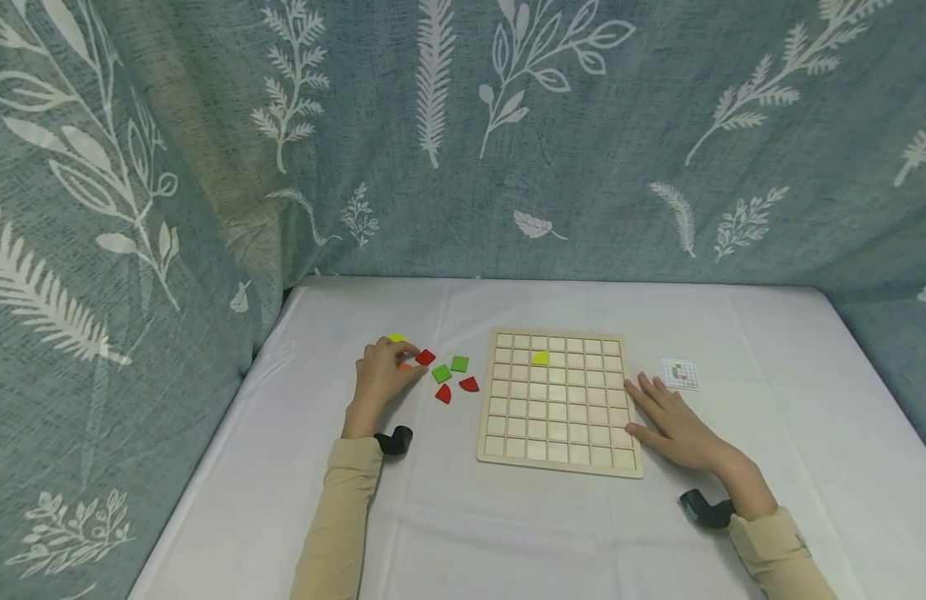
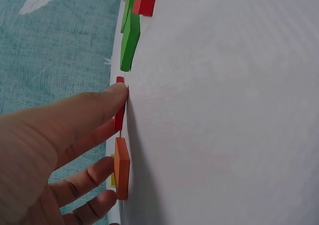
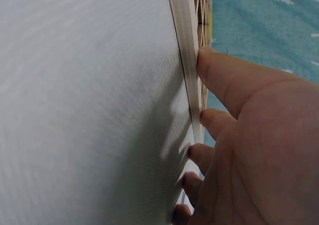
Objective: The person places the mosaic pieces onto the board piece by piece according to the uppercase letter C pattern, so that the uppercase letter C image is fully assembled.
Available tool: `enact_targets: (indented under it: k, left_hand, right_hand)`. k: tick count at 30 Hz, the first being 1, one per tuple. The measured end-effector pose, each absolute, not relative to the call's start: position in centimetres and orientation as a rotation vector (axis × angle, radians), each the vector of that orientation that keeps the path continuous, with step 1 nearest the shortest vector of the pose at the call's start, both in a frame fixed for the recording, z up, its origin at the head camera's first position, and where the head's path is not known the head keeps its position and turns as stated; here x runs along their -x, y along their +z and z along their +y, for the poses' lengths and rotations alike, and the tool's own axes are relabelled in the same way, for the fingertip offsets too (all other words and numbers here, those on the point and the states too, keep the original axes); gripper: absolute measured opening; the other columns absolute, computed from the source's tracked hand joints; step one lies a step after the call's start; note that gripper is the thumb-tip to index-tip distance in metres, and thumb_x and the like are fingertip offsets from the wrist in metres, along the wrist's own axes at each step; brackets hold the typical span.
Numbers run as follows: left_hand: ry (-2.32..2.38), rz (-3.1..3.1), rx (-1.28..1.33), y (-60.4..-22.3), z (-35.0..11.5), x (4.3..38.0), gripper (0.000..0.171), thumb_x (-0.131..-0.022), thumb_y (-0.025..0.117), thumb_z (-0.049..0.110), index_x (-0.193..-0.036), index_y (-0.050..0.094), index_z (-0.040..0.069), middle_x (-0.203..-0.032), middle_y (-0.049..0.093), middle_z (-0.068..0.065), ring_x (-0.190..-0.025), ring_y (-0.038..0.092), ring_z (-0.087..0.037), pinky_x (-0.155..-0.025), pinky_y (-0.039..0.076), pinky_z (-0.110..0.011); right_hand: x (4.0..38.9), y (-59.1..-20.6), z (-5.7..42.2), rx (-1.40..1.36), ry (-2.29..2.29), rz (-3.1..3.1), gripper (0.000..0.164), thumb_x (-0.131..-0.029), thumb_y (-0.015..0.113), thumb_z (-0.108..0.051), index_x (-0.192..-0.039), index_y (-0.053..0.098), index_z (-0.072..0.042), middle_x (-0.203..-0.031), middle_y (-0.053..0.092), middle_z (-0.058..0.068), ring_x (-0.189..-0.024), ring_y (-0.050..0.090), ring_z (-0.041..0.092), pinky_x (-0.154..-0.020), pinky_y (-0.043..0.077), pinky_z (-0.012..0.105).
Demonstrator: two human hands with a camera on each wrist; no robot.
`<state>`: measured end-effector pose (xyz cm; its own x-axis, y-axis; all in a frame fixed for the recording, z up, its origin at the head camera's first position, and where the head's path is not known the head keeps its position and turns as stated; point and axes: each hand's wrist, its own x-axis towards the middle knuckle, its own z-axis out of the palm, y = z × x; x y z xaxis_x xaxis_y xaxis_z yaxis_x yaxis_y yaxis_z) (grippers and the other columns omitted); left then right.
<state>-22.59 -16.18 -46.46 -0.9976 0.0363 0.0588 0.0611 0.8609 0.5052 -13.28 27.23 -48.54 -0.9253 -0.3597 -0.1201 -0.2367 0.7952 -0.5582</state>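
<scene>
My left hand (image 1: 382,373) is at the left of the table, its thumb and index finger pinching a red square tile (image 1: 425,357). In the left wrist view the thumb tip covers part of that red tile (image 2: 119,113). An orange tile (image 2: 122,168) stands close to the other fingertips, with a yellow tile (image 1: 397,338) just beyond the hand. My right hand (image 1: 680,429) lies with fingers spread, fingertips resting on the right edge of a wooden grid board (image 1: 556,472). One yellow quarter-round tile (image 1: 540,358) sits in an upper cell of the board.
Between the left hand and the board lie two green square tiles (image 1: 459,364) and two red quarter-round tiles (image 1: 468,384). A small printed pattern card (image 1: 679,373) is behind the right hand. A patterned curtain (image 1: 470,208) hangs behind the white-covered table (image 1: 447,533).
</scene>
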Motion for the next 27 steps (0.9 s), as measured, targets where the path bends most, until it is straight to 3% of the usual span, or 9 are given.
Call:
enact_targets:
  k: [27]
  left_hand:
    - [-0.857, -2.918, 0.172, -45.9, -14.4, 22.5, 0.028, -0.079, 0.073, 0.028, -0.101, 0.071, 0.011, -0.101, 0.059, -0.013, -0.093, 0.050, -0.030, -0.079, 0.038, -0.050]
  right_hand:
    - [13.1, -48.4, 27.2, 0.481, -0.844, 2.757, 0.069, -0.094, 0.049, -0.039, -0.148, 0.019, -0.008, -0.152, 0.008, 0.024, -0.139, 0.000, 0.043, -0.108, 0.001, 0.060]
